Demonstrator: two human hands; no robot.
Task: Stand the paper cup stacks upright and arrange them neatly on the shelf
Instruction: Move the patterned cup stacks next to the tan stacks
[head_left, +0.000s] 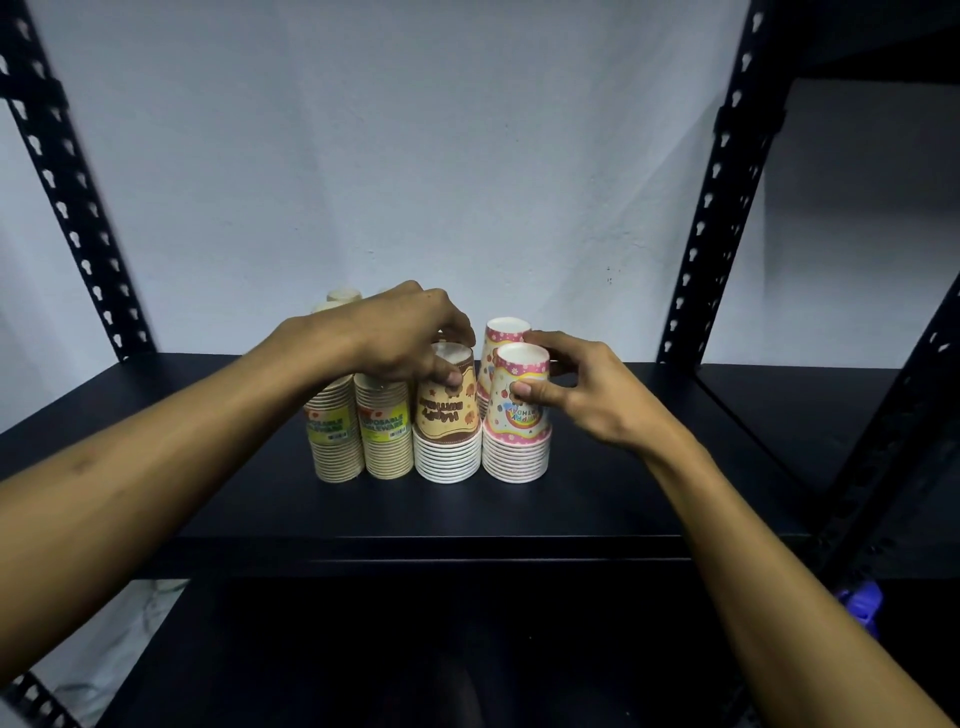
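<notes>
**Both hands on cup stacks, black shelf**

Forearms fill the foreground. Left to right on the black metal shelf (597, 499): two kraft paper cup stacks with green labels (358, 436), upside down, touching. Left hand (400, 338) pinches the brown "Happy Birthday" cup stack (447, 426), hiding stacks behind. Right hand (587, 395) grips the pink "Happy Birthday" cup stack (517, 426); another pink stack (501, 332) stands behind. Perforated black uprights (727, 182) flank everything.

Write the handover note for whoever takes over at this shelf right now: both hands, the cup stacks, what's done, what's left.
Left hand: fingers grip the top of the yellow-brown "Happy Birthday" paper cup stack.
Right hand: pinches the front pink floral paper cup stack.
On the black metal shelf: two beige labelled paper cup stacks at left, then these two; a second pink stack and more beige ones stand behind.
Done: all visible stacks stand rim-down in a row.
Left: release, straighten the row.
</notes>
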